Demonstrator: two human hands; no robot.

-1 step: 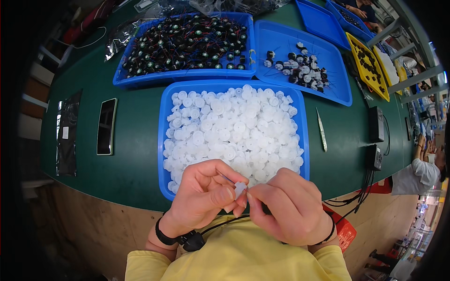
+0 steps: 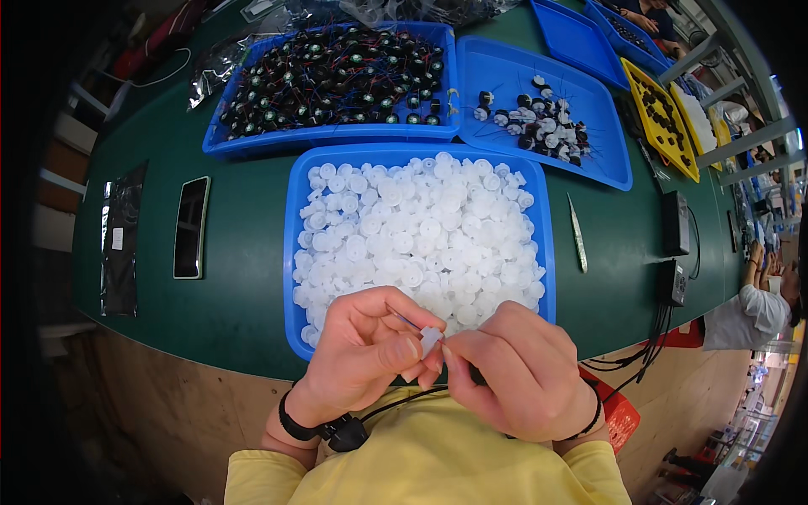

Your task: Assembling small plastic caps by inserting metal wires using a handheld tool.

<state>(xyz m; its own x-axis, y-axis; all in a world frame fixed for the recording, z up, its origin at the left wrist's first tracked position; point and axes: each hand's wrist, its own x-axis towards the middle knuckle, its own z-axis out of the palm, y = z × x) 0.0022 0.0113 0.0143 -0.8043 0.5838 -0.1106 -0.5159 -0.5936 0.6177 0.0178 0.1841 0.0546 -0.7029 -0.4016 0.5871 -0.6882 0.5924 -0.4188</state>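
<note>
While both hands meet at the near edge of the table, the left hand [image 2: 362,353] pinches a small white plastic gear [image 2: 430,338] between thumb and forefinger, and the right hand [image 2: 518,374] grips the same piece from the right with its fingertips touching it; a thin dark wire runs back from the piece under the left fingers. Left wrist wears a black band with a cord clipped on, right wrist a thin black band; sleeves are yellow. Gear sits just over the near rim of the blue tray [image 2: 294,252], which is heaped with white plastic gears [image 2: 421,236] of the same kind. Far left of it, a second blue tray [image 2: 328,139] holds small dark motors with red and black leads [image 2: 337,71]. Far right, a third blue tray [image 2: 606,168] carries a smaller cluster of black and white assembled pieces [image 2: 534,114]. Metal tweezers [image 2: 578,233] lie on the green table [image 2: 236,295] just right of the gear tray. Left on the table: a dark phone [image 2: 191,227], and further left a black flat bag [image 2: 123,240]. Right edge: two small black boxes with cables [image 2: 673,252]. Yellow tray [image 2: 661,114] with dark parts sits far right. Another person [image 2: 757,307] in a white top is at the right margin, well apart.
</note>
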